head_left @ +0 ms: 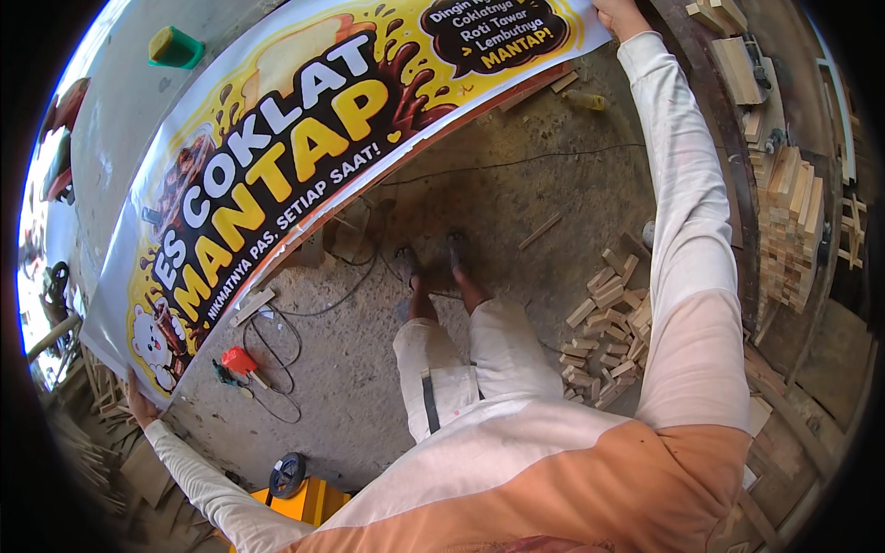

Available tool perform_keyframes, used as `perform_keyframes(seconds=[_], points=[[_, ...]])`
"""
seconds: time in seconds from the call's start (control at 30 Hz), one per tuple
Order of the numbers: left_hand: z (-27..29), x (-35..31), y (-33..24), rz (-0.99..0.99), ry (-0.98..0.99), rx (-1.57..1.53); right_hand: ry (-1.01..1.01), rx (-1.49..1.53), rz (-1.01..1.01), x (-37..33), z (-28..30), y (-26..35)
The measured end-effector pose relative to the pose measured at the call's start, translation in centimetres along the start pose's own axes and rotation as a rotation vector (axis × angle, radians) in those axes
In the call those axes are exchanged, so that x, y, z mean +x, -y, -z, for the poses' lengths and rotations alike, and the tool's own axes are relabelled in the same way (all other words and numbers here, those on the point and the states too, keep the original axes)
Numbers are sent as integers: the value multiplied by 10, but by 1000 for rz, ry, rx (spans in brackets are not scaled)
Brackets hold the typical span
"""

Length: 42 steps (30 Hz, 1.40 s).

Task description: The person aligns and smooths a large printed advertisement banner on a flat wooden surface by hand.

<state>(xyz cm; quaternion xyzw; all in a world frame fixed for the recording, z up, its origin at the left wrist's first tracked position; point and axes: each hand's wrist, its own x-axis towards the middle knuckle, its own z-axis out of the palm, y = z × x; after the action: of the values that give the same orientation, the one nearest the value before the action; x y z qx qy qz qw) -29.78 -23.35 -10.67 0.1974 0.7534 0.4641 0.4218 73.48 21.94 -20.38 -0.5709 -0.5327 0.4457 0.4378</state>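
- The long printed banner is being held stretched above the concrete floor, with the left hand closed on its lower left corner and the right hand gripping the far upper end, arms spread wide
- The right hand is being cut off at the picture's top edge, so how firmly that end is being pinched cannot be told
- A slip at either corner is being risked: the sheet is being held only at its ends, and the dropped end would be dragged through the dust
- The cable is being left looped near the feet, by the red tool, so a snagged step is being invited while the floor is being hidden by the sheet
- Loose wood offcuts are being left piled just right of the legs, well placed for a stumble
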Motion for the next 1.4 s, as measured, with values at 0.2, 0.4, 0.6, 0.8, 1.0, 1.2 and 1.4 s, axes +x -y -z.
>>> perform_keyframes(seconds=[0.2,0.4,0.6,0.8,1.0,1.2,1.4], points=[[-11,1,-19,32,-39,9,6,-1,-67,8,10,2],[-7,-1,-31,24,-42,57,18,-119,-137,6,7,-1],[-18,4,-28,41,-47,102,27,-203,-131,0,10,-1],[-11,12,-27,66,-18,58,43,-38,-150,1,12,0],[-8,16,-25,55,-21,62,46,-10,-184,-4,11,0],[-18,18,-31,69,-52,117,49,23,-163,-7,11,-4],[-25,20,-27,65,-21,87,20,15,-173,-7,12,-3]])
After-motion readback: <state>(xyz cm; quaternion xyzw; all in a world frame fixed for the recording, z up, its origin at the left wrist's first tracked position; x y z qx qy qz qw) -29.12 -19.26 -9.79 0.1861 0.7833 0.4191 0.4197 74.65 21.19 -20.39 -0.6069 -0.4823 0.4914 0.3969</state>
